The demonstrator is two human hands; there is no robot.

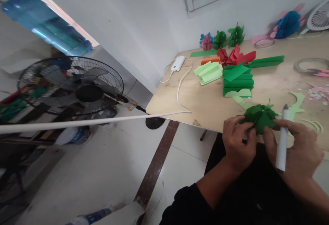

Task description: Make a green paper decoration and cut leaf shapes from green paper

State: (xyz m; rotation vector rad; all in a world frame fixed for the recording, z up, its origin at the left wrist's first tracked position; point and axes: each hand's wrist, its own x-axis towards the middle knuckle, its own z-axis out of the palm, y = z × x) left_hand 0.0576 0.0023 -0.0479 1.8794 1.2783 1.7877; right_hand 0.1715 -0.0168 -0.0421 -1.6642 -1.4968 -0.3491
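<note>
At the table's front edge, a dark green folded-paper ornament point(262, 118) is held between both hands. My left hand point(240, 142) pinches its left side between thumb and fingers. The right side is gripped by the thumb and fingers of my right hand point(295, 146). A white pen-like stick with a grey tip point(282, 142) lies across that same hand, between thumb and fingers. Just behind the ornament are pale green paper pieces point(241, 102) and a stack of green folded paper point(238, 81). Light green cut scraps point(295, 107) lie to the right.
Light green folded strips point(209, 72), red folded paper point(236, 56) and a white power bank point(178, 63) with a cable lie on the wooden table point(167, 98). Finished paper ornaments point(220, 40) stand along the wall. Tape rolls point(264, 44) are at the right. A black standing fan point(88, 93) is at left.
</note>
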